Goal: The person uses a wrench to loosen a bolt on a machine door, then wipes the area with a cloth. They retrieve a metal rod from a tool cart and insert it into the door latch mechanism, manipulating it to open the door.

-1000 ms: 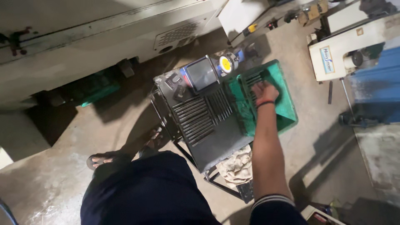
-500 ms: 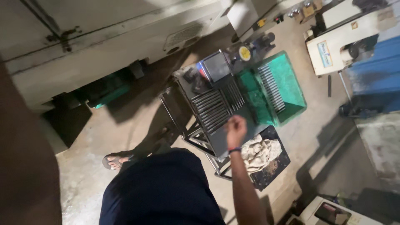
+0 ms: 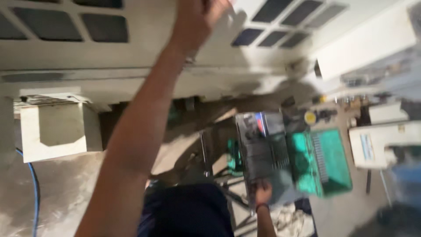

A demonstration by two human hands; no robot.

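A large pale machine housing (image 3: 131,66) with dark square panels fills the far side of the view, running from the left edge to past the middle. The person's left arm rises from the near left up across it, and the left hand (image 3: 195,17) lies against the housing at the top edge; it is blurred and partly cut off, so I cannot tell whether the fingers are spread or curled.

Below the housing at the left, a pale box-shaped block (image 3: 55,131) stands on the grey floor (image 3: 66,193), with a blue hose (image 3: 36,193) running down beside it.

Right of middle, a dark grey slotted tray (image 3: 263,149) sits on a metal stand, and just beside it on the right is a green crate (image 3: 335,162). The right hand (image 3: 262,193) is at the tray's near edge, fingers curled and touching it; the blur hides whether it truly grips the rim. A dark band circles that wrist.

A crumpled pale rag (image 3: 287,219) lies near the right forearm. A small yellow round object (image 3: 310,117) sits beyond the crate.
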